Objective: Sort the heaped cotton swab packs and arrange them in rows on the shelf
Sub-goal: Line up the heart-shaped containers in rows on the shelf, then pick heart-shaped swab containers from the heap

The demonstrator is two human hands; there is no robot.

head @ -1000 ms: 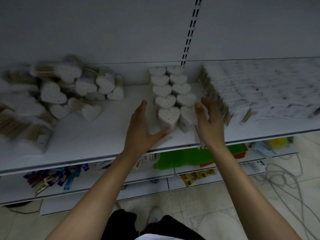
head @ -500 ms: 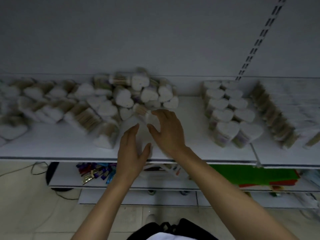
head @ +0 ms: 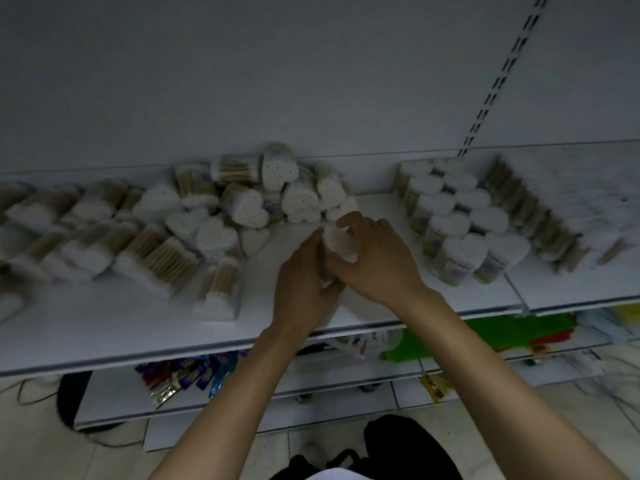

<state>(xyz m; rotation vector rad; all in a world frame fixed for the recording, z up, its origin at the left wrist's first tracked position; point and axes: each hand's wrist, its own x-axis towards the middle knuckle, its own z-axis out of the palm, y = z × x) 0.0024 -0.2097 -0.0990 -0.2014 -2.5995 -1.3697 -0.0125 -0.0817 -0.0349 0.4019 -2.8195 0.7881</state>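
While both hands are curled round one heart-shaped pack [head: 341, 242] over the middle of the shelf [head: 104, 323], left hand [head: 304, 289] cupping its side and right hand [head: 377, 265] bent over its top, we judge the shared grip loose: it may slip toward the front edge. Nudging the heap [head: 242, 202] at the back could topple it. The hands hide most of the pack; blur smears the rows [head: 464, 223] at the right end.

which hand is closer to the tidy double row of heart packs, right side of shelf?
Right. The right hand sits just left of the double row, a bare strip of shelf between them; the left hand is further left, across the pack both hold.
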